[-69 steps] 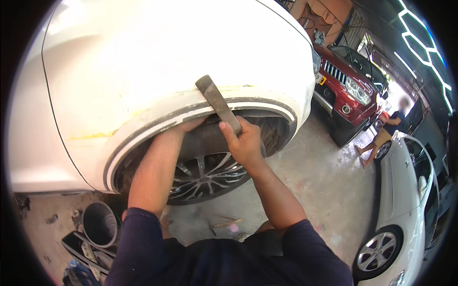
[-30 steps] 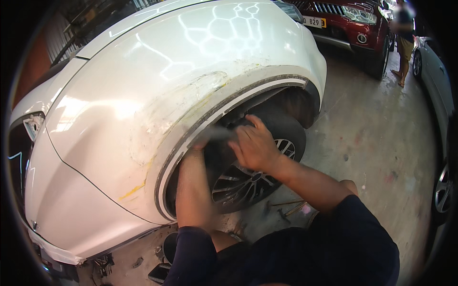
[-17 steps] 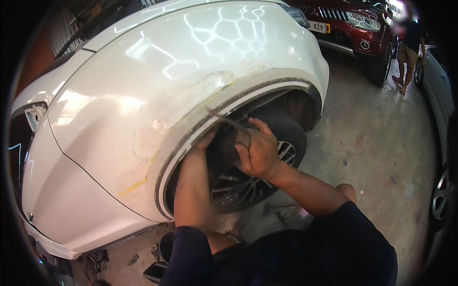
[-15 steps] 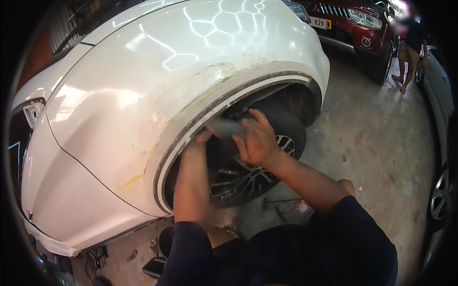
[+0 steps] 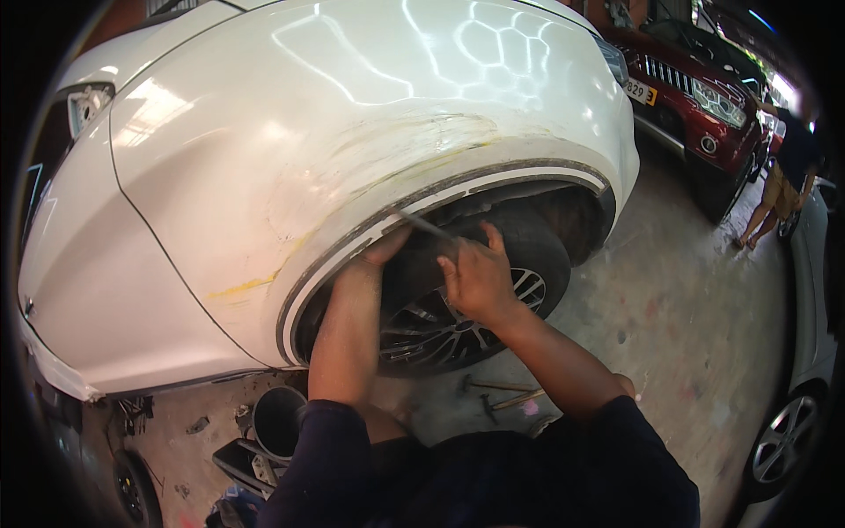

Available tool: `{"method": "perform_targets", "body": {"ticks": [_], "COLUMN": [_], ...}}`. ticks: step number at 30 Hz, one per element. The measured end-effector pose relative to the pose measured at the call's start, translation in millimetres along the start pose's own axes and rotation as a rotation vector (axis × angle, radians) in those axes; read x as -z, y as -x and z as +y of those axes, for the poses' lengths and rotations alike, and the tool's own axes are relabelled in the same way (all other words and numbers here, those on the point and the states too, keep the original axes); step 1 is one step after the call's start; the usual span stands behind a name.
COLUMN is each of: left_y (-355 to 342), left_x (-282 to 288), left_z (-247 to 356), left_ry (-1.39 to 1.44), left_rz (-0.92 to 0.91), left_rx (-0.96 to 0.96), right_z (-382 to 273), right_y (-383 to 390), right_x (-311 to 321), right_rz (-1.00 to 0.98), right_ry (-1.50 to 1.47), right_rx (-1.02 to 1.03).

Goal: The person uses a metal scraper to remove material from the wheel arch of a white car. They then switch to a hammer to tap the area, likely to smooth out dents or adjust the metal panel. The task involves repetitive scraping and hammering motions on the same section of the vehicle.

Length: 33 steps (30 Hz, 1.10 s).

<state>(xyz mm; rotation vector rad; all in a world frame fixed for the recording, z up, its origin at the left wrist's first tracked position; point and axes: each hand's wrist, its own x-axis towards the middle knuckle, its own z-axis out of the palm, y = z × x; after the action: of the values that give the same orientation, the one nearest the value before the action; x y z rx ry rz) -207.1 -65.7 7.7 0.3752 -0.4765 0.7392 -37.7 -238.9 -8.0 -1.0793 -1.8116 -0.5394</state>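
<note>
My right hand is closed on a flat dark metal bar, which angles up-left to the white car's wheel-arch lip; whether it touches is unclear. My left hand reaches under that lip, just below the bar's far end, its fingers hidden inside the arch. Above the arch the white fender has scuffs and yellow streaks. Behind my hands sit the black tire and spoked wheel.
Hammers lie on the floor below the wheel. A black bucket and loose tire are lower left. A red SUV is upper right, a person beside it, another car at the right edge.
The bar, raised upright earlier, has since swung repeatedly, blurred, toward the arch lip in my right hand. My left hand stays under the lip. The view has shifted, and the other person has raised an arm.
</note>
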Motion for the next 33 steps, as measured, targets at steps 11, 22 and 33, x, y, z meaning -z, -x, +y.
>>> {"method": "perform_targets", "body": {"ticks": [11, 22, 33], "left_y": [5, 28, 36], "left_x": [18, -3, 7], "left_z": [9, 1, 5], "left_ry": [-0.088, -0.192, -0.178], "left_rz": [-0.169, 0.082, 0.012], "left_rx": [-0.044, -0.195, -0.143], "right_z": [-1, -11, -11], "right_y": [-6, -15, -12], "right_x": [-10, -3, -13], "right_rz": [0.106, 0.126, -0.182], "right_ry": [0.015, -0.217, 0.137], "right_rx": [0.182, 0.338, 0.184]}}
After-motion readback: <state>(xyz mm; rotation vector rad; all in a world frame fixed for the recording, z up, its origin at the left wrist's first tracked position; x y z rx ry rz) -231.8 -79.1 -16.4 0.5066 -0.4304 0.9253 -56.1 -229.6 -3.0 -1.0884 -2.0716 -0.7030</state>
